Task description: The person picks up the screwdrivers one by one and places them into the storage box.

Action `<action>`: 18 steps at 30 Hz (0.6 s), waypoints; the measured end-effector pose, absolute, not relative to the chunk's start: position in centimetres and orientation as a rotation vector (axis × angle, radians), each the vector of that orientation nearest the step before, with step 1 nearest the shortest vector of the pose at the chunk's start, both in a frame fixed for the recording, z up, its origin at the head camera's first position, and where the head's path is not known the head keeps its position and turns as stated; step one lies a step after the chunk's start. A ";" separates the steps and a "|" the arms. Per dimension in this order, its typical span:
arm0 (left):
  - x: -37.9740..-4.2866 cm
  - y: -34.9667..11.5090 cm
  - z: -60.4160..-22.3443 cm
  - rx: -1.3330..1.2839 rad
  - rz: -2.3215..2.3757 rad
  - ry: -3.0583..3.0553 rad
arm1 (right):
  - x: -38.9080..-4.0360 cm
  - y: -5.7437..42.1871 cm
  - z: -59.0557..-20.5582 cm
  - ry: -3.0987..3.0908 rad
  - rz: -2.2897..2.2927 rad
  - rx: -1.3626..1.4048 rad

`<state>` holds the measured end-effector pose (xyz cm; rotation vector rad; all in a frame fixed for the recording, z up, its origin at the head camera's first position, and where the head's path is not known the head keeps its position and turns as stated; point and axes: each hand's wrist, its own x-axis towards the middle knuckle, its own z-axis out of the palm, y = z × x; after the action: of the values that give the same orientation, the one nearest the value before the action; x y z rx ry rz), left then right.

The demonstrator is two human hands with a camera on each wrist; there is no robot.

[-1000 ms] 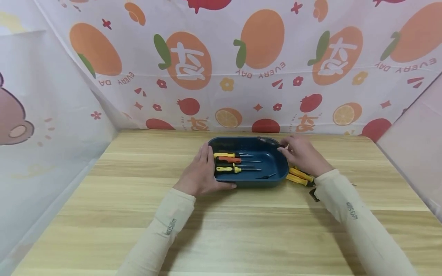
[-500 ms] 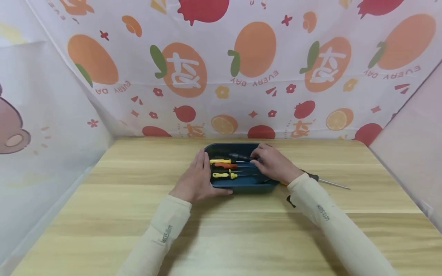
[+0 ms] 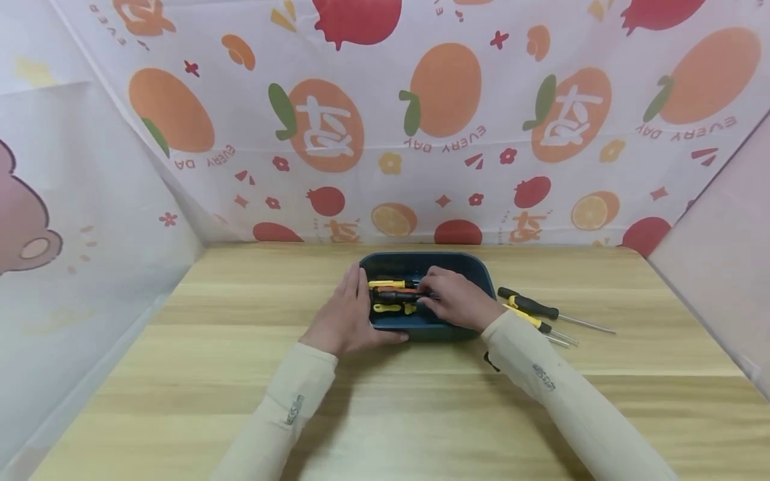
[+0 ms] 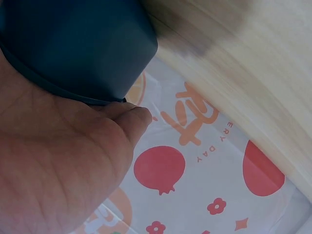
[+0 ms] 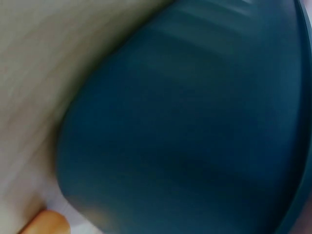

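Observation:
A dark blue oblong box (image 3: 475, 267) sits near the back of the wooden table, with several screwdrivers inside. My left hand (image 3: 343, 314) rests against its left end, fingers straight along that end and thumb along the front wall; in the left wrist view the hand (image 4: 63, 156) touches the rim. Reaching into the box, my right hand (image 3: 460, 300) pinches a black-handled screwdriver (image 3: 394, 296) near its shaft end. Its handle points left, over a red-orange screwdriver. A yellow-handled screwdriver (image 3: 388, 284) lies behind, and another yellow one (image 3: 387, 308) in front.
Right of the box lie a black-and-yellow screwdriver (image 3: 532, 306) and yellow-handled ones (image 3: 529, 318), partly behind the right forearm. A small black item (image 3: 490, 361) shows beside the sleeve. The right wrist view shows mostly the box wall (image 5: 185, 122) and an orange handle end (image 5: 48, 223). Fruit-print cloth (image 3: 385, 133) hangs behind.
My right hand has moved left and forward from the box's right rim, carrying the black screwdriver down among the others. My left hand has stayed at the left end.

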<state>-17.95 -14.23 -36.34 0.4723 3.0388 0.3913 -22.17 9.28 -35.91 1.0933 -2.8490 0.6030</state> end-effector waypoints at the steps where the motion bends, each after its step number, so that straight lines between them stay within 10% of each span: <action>1: -18.0 -14.2 -36.4 0.475 0.398 3.043 | -22.2 9.2 -36.0 -2.862 0.601 1.091; 18: -18.4 -14.1 -35.9 0.487 0.344 3.017 | -23.4 7.9 -35.8 -3.007 0.649 1.183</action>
<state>-18.37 -14.14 -35.92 0.4872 3.0168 0.3438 -23.38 7.87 -35.81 1.1835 -3.0069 0.6493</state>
